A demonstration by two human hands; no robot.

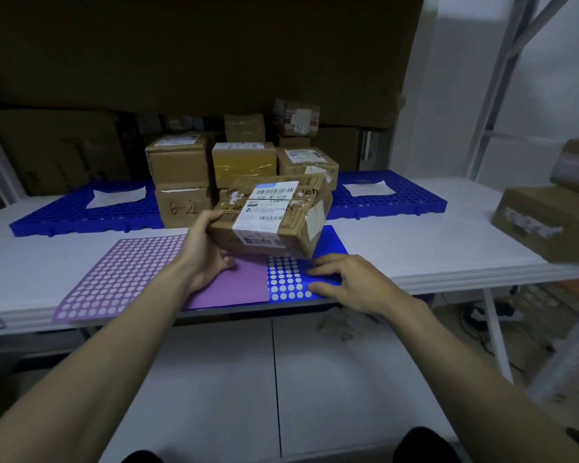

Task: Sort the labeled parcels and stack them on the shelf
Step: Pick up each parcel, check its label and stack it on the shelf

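Note:
My left hand (pixel 204 249) grips the left end of a cardboard parcel (pixel 290 233) with a white barcode label, holding it tilted above the table. Below it lie a purple sticker sheet (pixel 121 275) and a blue sticker sheet (pixel 286 282), both covered with white round dots. My right hand (pixel 348 279) rests flat on the blue sheet with fingers spread and holds nothing. Behind the parcel, several labeled parcels (pixel 181 162) are stacked on a blue grid pallet (pixel 81 212); one is wrapped in yellow tape (pixel 244 165), one is marked "6-2" (pixel 183 207).
A second blue pallet section (pixel 398 198) at the right carries a white paper slip; another slip lies on the left pallet. More cardboard boxes (pixel 545 222) sit at the table's right edge. A white shelf frame (pixel 502 95) stands to the right. Large cartons fill the back.

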